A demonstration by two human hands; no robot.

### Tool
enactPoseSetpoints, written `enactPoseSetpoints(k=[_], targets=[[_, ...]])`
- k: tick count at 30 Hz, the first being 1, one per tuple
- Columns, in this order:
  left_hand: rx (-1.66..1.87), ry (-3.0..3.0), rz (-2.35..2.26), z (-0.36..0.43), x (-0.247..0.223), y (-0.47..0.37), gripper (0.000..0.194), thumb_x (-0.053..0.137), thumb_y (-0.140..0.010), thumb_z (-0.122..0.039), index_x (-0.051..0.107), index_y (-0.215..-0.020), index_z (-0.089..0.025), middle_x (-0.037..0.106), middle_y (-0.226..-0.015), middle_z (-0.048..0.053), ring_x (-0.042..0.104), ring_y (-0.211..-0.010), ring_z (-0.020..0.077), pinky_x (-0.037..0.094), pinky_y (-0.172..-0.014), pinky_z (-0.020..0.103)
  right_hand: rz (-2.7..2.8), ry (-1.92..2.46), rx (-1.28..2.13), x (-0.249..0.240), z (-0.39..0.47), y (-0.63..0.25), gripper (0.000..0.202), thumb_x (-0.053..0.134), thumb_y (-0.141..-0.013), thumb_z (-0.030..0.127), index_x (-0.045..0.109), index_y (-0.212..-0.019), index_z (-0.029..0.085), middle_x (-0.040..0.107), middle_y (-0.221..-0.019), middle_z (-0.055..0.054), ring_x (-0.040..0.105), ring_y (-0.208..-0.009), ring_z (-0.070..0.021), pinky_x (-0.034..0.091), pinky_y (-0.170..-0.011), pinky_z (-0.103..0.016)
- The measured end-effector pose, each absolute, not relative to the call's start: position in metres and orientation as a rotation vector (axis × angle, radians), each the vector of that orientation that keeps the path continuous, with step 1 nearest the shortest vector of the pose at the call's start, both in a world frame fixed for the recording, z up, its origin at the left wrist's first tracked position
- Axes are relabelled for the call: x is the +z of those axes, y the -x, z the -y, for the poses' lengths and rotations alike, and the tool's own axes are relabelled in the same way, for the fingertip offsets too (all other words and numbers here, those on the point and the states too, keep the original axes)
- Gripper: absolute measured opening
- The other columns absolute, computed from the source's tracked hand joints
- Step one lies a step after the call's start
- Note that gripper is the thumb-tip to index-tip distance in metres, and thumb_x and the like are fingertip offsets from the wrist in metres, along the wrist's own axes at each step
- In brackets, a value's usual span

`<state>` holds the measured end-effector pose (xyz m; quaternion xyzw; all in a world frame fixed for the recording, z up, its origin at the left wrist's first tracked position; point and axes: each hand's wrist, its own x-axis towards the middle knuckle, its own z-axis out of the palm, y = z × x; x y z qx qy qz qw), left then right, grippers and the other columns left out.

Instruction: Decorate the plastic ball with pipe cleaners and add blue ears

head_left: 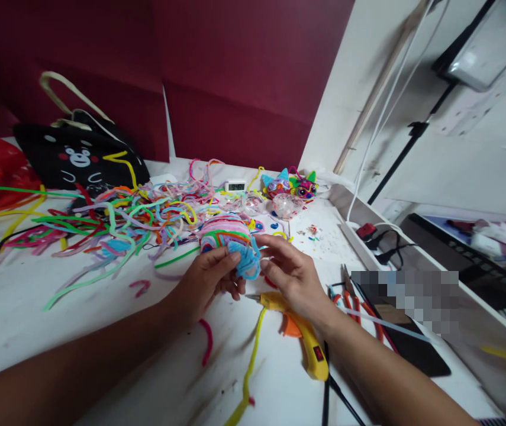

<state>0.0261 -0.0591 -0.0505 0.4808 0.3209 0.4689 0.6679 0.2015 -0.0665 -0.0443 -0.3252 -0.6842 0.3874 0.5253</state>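
Note:
My left hand [210,275] is closed, its thumb and fingers pinching a blue pipe-cleaner coil [244,259] with loose loops on its right side. My right hand [295,275] is at the coil's right edge, index finger and thumb curved and apart, the fingertips at or very near the blue loops. Directly behind the coil is a rounded piece wound in pink, purple and green pipe cleaners [225,226]; whether the two are joined cannot be told. Below my right hand, a yellow hot glue gun [308,343] lies with its nozzle to the left.
Loose pipe cleaners [115,222] heap at left, before a black bag [79,157]. Finished colourful animal heads [277,184], a small digital clock [235,186] and clear plastic balls [287,206] stand behind. Orange-handled pliers [353,299] and a black tablet-like slab [430,355] lie at right.

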Motion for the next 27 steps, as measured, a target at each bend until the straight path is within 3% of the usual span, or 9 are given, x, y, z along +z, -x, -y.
enactPoseSetpoints(k=[4, 7, 10, 13, 16, 21, 27], targets=[[1.029, -1.033, -0.695, 0.059, -0.051, -0.026, 0.030, 0.073, -0.076, -0.041, 0.062, -0.073, -0.014, 0.063, -0.057, 0.000, 0.057, -0.046, 0.0097, 0.049, -0.041, 0.017, 1.928, 0.718, 0.470, -0.046, 0.065, -0.208, 0.045, 0.051, -0.088, 0.010, 0.054, -0.129, 0.028, 0.060, -0.121, -0.007, 0.057, -0.110, -0.0194, 0.052, -0.083, -0.033], [1.011, -1.003, -0.660, 0.060, -0.051, -0.026, 0.028, 0.073, -0.076, -0.040, 0.061, -0.072, -0.014, 0.063, -0.054, 0.000, 0.056, -0.045, 0.0094, 0.049, -0.041, 0.017, 2.118, 0.714, 0.154, -0.045, 0.065, -0.210, 0.050, 0.047, -0.091, 0.009, 0.045, -0.138, 0.023, 0.058, -0.123, -0.012, 0.055, -0.113, -0.0207, 0.049, -0.091, -0.035], [0.999, -0.985, -0.634, 0.059, -0.052, -0.026, 0.028, 0.073, -0.077, -0.039, 0.061, -0.071, -0.015, 0.062, -0.053, 0.000, 0.056, -0.045, 0.0093, 0.048, -0.040, 0.016, 2.196, 0.744, -0.055, -0.047, 0.066, -0.211, 0.039, 0.046, -0.092, 0.012, 0.052, -0.131, 0.017, 0.063, -0.115, -0.015, 0.060, -0.105, -0.0225, 0.051, -0.086, -0.035], [0.995, -0.990, -0.627, 0.059, -0.053, -0.025, 0.027, 0.072, -0.078, -0.039, 0.061, -0.073, -0.014, 0.062, -0.055, 0.000, 0.057, -0.047, 0.0093, 0.049, -0.041, 0.016, 2.153, 0.766, -0.142, -0.050, 0.066, -0.210, 0.032, 0.047, -0.093, 0.016, 0.056, -0.124, 0.017, 0.067, -0.102, -0.013, 0.063, -0.093, -0.0221, 0.051, -0.080, -0.035], [1.018, -1.010, -0.634, 0.059, -0.052, -0.025, 0.026, 0.072, -0.078, -0.038, 0.062, -0.076, -0.014, 0.063, -0.061, 0.000, 0.058, -0.050, 0.0095, 0.049, -0.042, 0.017, 2.118, 0.818, -0.146, -0.052, 0.065, -0.210, 0.025, 0.047, -0.094, 0.021, 0.060, -0.116, 0.017, 0.068, -0.087, -0.011, 0.062, -0.082, -0.0212, 0.050, -0.074, -0.034], [1.066, -1.032, -0.680, 0.058, -0.051, -0.025, 0.029, 0.072, -0.077, -0.041, 0.060, -0.075, -0.015, 0.060, -0.062, -0.001, 0.056, -0.050, 0.0086, 0.046, -0.041, 0.016, 2.180, 0.933, -0.051, -0.049, 0.067, -0.206, 0.025, 0.042, -0.097, 0.024, 0.063, -0.085, 0.017, 0.058, -0.068, -0.005, 0.052, -0.066, -0.0167, 0.042, -0.064, -0.029], [1.090, -1.026, -0.709, 0.058, -0.051, -0.025, 0.031, 0.073, -0.075, -0.043, 0.058, -0.075, -0.015, 0.057, -0.061, -0.003, 0.049, -0.047, 0.0060, 0.040, -0.038, 0.014, 2.005, 1.053, 0.597, -0.045, 0.070, -0.200, 0.026, 0.046, -0.094, 0.028, 0.052, -0.069, 0.019, 0.048, -0.064, 0.002, 0.043, -0.059, -0.0115, 0.035, -0.057, -0.023]])
